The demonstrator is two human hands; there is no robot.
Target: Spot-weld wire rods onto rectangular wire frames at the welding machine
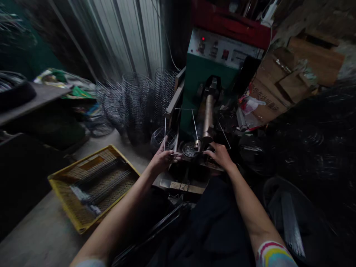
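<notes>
A thin bent wire frame (195,128) spans the space at the front of a green spot welder (194,78). My left hand (164,157) is closed on the frame's left side, thumb pointing up along an upright wire. On the right, my right hand (221,155) is closed with bent fingers at the frame's other side, just below the welder's thick metal arm (208,118). Its fingertips are dark, so the exact grip is hard to see. Between my hands, the front wire passes by the lower electrode (197,144). Behind it sits a round dish of small metal pieces (189,150).
Stacks of round wire racks (137,100) stand behind on the left. A yellow plastic crate (111,148) with wire rods lies on the floor at left. Cardboard boxes (267,104) are at right. A dark container with a bundle of wires (292,226) is at lower right.
</notes>
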